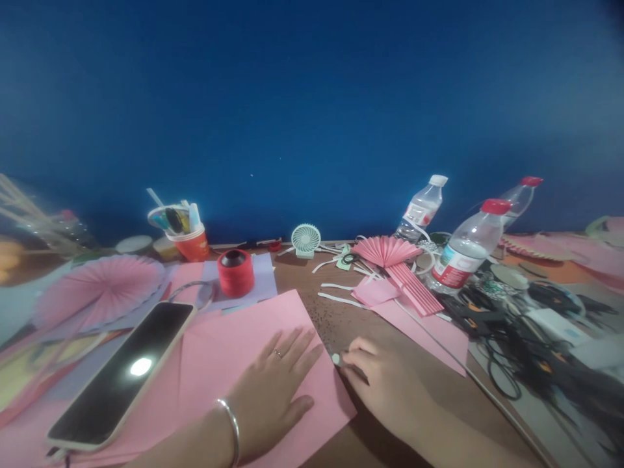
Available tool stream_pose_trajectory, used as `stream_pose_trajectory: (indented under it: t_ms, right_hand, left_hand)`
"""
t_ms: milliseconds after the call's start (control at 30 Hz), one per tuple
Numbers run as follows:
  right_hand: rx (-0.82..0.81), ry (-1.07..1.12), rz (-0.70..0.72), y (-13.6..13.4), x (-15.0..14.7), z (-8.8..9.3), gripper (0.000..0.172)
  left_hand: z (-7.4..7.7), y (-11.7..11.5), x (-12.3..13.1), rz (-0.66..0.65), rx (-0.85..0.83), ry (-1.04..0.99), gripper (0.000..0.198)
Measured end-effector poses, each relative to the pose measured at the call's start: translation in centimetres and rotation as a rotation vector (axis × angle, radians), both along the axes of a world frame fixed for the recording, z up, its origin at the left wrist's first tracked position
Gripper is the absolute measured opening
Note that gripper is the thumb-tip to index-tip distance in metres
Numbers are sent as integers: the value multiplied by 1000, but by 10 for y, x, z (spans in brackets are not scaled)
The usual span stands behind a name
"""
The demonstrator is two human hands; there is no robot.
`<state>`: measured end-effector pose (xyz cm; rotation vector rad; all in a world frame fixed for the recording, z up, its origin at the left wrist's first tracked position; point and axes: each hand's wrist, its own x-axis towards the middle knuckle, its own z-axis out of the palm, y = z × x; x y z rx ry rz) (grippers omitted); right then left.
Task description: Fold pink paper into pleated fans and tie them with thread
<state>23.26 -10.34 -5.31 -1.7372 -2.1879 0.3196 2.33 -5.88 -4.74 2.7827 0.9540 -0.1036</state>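
My left hand [273, 390] lies flat, fingers stretched out, on a pink paper sheet [234, 344] on the brown table [331, 318]. It wears a ring and a silver bracelet. My right hand [385, 383] is closed in a pinch at the sheet's right edge, gripping a small thin tool with a white tip [336, 359] that I cannot name. A dark phone [121, 374] rests on the pink paper to the left of my left hand.
A red thread spool [236, 272], an orange cup of pens [192, 242], a small white fan [305, 239], pink pleated paper fans [97, 289] [385, 250], three plastic bottles [463, 250], and tangled black cables [526, 351] at the right. A blue wall stands behind.
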Motion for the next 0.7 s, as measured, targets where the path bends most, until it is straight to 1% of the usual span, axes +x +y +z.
stream_pose_trajectory:
  t_ms: [100, 300, 700]
  right_hand:
    - [6, 15, -6, -1, 0, -1, 18]
    - [7, 3, -24, 1, 0, -3, 18]
    - [-28, -29, -14, 9, -3, 7, 23]
  left_hand:
    - [0, 0, -1, -17, -11, 15, 61]
    - [-1, 0, 0, -21, -8, 24, 60]
    - [0, 0, 0, -23, -6, 21, 60]
